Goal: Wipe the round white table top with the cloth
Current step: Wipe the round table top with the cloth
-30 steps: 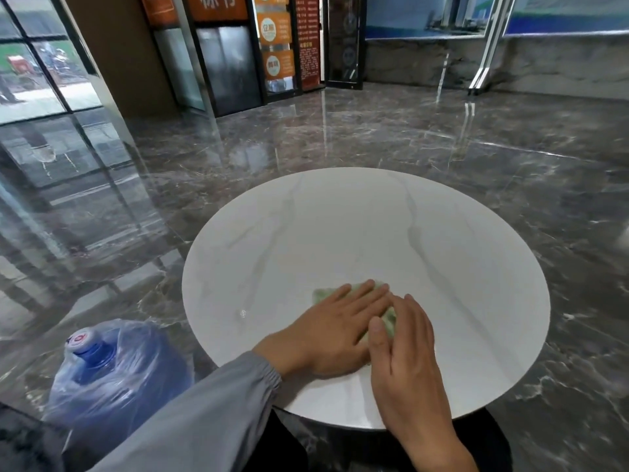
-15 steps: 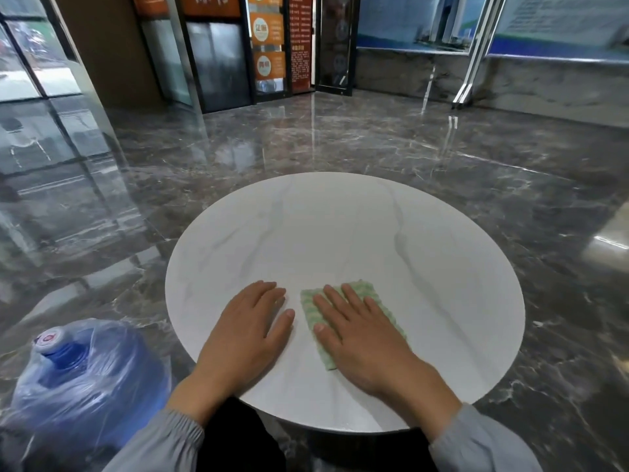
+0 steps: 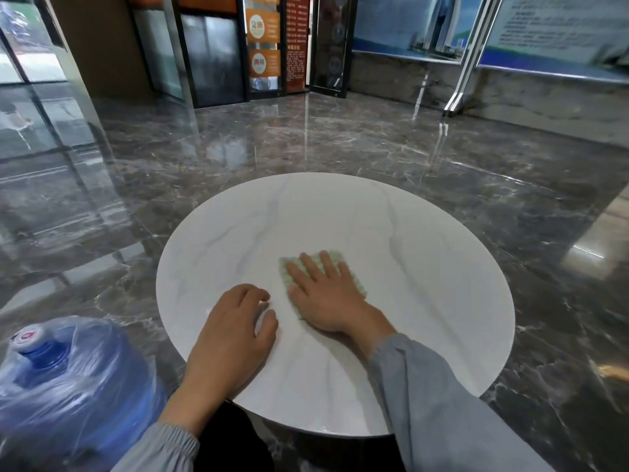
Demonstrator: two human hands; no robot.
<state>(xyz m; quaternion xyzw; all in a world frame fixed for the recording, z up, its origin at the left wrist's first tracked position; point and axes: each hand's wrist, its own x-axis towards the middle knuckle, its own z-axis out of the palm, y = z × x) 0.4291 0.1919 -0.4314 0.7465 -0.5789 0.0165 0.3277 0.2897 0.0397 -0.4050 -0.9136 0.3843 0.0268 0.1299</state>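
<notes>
Floor [image 3: 238, 172]: dark polished marble with pale veins, glossy enough to mirror the doors and frames; it surrounds the table on every side
Back wall: glass doors and orange signs [image 3: 263, 46] at the far end; blue-edged boards to the right
Table top [image 3: 425, 267]: round, white, faintly grey-veined; both hands are on its near half
Cloth [image 3: 285, 271]: pale green, lying flat on the table top a little nearer than its centre; mostly covered by the right hand, with its edges showing past the fingertips and on either side
Right hand [image 3: 326, 301]: palm down, fingers straight and spread, pressing on the cloth; grey sleeve [image 3: 442, 403] behind it
Left hand [image 3: 231, 332]: on bare table just left of the cloth, not touching it; fingers loosely bent, holding nothing
Water bottle [image 3: 68, 379]: large, blue, wrapped in clear plastic; on the floor at lower left, beside the table
</notes>
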